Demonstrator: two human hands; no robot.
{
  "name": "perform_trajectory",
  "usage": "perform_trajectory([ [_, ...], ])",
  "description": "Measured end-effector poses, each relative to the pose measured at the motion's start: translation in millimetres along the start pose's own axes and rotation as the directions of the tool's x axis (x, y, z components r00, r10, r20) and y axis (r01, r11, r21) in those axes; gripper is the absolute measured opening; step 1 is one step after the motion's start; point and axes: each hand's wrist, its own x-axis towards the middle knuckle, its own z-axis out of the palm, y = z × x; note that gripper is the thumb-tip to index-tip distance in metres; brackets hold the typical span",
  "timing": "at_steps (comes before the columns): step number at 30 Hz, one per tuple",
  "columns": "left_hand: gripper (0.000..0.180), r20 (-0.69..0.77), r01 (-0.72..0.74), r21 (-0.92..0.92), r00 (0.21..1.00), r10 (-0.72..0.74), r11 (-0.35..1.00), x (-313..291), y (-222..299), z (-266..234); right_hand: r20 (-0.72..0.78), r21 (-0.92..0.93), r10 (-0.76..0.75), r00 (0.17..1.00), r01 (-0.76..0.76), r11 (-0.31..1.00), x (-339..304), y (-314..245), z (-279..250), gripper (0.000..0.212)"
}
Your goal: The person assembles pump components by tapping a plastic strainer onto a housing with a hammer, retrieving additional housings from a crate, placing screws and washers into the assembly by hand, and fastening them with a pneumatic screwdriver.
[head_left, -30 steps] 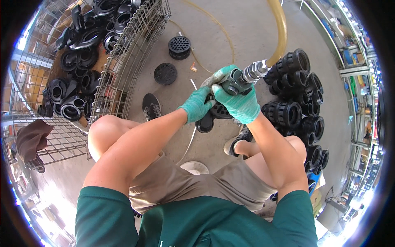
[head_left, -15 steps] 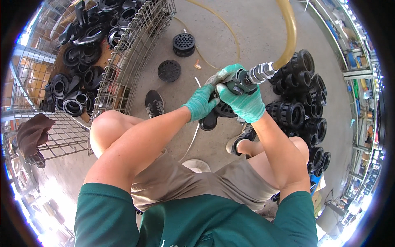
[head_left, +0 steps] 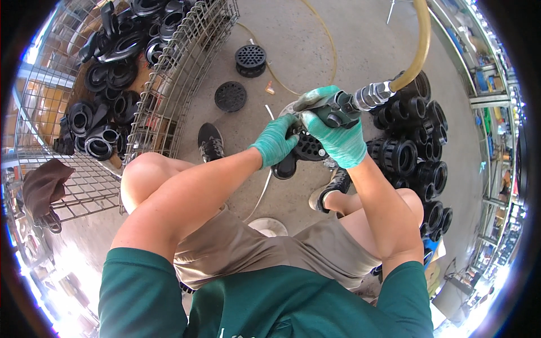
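Note:
My right hand, in a green-coated glove, wraps round a dark air-powered wrench. A silver coupling joins its rear to a yellow hose. My gloved left hand has its fingers closed by the tool's front end; what they pinch is hidden. Below both hands is a black part with a round perforated face and a smooth rounded lobe. A silver bolt head shows at the face's edge. The tool's tip is hidden behind my hands.
Two black perforated discs, one lone and one raised, rest on the floor ahead. A wire cage with black rings stands left. Black ribbed fittings are piled right. A thin hose crosses the floor.
The wrench, its coupling and the hose have shifted right, with my right hand moving slightly. More of the perforated face and the bolt head now show. My left hand has barely moved.

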Motion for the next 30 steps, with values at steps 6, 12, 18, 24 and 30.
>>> perform_trajectory([
  [6,0.038,-0.014,-0.004,-0.004,1.0,0.004,1.0,7,-16,8,0.047,0.069,0.021,0.999,-0.025,0.997,-3,7,4,0.029],
  [12,0.037,-0.004,0.042,-0.043,0.999,-0.042,0.998,5,-27,8,0.097,0.031,0.017,0.995,-0.02,0.999,1,7,7,0.027],
  [18,0.036,0.01,-0.006,-0.016,1.0,0.007,1.0,4,-21,9,0.095,0.025,0.021,0.995,-0.024,0.999,0,10,2,0.027],
  [24,0.038,0.056,0.042,0.079,0.997,-0.047,0.996,0,-3,-3,0.081,0.006,0.032,0.996,-0.033,0.999,1,3,6,0.027],
  [30,0.038,0.024,-0.008,0.077,1.0,0.006,0.997,-1,0,-3,0.079,0.017,0.019,0.997,-0.021,1.0,0,8,5,0.027],
])
